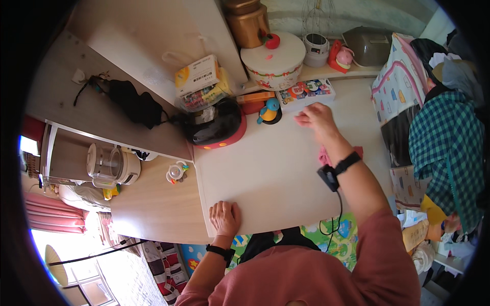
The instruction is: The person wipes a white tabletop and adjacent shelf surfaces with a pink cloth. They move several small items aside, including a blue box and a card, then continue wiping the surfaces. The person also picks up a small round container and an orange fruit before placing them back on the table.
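My left hand [224,218] lies on the near left part of the white tabletop [260,178], palm down, with its fingers laid out and nothing held. Farther forward, my right hand [317,118] hovers over the table just in front of a flat box with colourful pictures [306,94]. Its fingers are loosely bent and somewhat blurred, with no object visible in them. Left of that hand stands a blue and yellow toy bird [269,111] on a dark base. Pink cloth [357,152] shows beside my right forearm, which partly hides it.
Behind are a lidded white pot [272,61], a small grey-white appliance [316,48] and a red-pink toy [340,56]. A black and red container [217,125] stands left, near a tissue pack [197,73]. Fabric bags and a checked cloth [449,148] crowd the right. A cable hangs from my right wristband.
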`<state>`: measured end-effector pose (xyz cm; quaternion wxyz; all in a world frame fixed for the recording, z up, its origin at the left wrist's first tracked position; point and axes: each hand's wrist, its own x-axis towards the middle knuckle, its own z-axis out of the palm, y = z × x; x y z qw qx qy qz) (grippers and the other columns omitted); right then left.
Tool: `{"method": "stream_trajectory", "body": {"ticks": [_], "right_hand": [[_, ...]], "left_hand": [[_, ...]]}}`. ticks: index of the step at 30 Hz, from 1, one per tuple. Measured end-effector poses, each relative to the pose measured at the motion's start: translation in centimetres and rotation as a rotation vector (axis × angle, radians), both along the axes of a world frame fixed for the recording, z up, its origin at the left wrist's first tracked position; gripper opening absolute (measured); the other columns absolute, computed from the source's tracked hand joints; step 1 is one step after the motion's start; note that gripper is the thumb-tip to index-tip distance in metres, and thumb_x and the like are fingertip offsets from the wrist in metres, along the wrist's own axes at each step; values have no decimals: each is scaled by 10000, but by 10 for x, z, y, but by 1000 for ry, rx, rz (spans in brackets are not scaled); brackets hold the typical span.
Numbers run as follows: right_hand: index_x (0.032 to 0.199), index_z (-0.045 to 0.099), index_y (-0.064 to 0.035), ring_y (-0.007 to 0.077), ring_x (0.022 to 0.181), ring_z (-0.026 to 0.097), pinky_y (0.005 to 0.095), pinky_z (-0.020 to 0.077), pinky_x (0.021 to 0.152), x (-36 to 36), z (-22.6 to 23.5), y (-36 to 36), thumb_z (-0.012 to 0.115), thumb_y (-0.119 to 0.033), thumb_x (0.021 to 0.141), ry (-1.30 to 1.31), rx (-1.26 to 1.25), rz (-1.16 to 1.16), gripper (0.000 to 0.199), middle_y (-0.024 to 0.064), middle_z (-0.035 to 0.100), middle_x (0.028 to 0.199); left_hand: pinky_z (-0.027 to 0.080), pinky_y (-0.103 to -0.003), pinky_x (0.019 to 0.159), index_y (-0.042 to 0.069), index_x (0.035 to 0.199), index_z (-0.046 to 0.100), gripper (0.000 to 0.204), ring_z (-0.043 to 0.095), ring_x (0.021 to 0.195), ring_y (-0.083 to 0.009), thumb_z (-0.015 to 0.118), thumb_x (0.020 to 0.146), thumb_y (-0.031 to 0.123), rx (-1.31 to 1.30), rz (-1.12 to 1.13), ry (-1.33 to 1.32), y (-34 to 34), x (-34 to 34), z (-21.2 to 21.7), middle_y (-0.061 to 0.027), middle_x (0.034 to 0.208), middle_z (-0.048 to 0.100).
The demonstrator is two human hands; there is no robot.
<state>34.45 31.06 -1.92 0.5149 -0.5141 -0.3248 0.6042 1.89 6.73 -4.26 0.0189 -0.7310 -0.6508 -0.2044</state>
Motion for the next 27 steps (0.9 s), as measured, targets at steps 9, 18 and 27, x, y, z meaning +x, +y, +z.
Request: {"method": "stream_trajectory", "body": {"ticks": [9, 18, 27], "right_hand": [[1247, 602, -66, 402, 1193, 510, 521, 415, 976, 65, -17, -154, 769, -271, 803, -1396, 669, -2, 517, 250, 566, 1236], [952, 668, -133, 392, 1093, 559, 495, 454, 964, -58, -38, -197, 681, 56, 670, -1107, 794, 68, 340, 159, 576, 1174], [934, 687, -124, 336, 961, 584, 448, 468, 839, -173, 0, -182, 678, -189, 808, -1121, 784, 385, 141, 91, 630, 1024]], "left_hand": [[399, -433, 642, 90, 744, 471, 208, 544, 668, -298, 660, 827, 112, 18, 12, 1, -13, -17, 0, -77, 692, 523], [404, -436, 640, 89, 759, 489, 188, 555, 683, -297, 654, 836, 135, 42, 12, -12, -26, -18, -3, -79, 714, 539], [409, -435, 638, 92, 730, 502, 198, 562, 688, -289, 665, 824, 156, 79, 28, -49, -31, -33, -6, -73, 717, 548]]}}
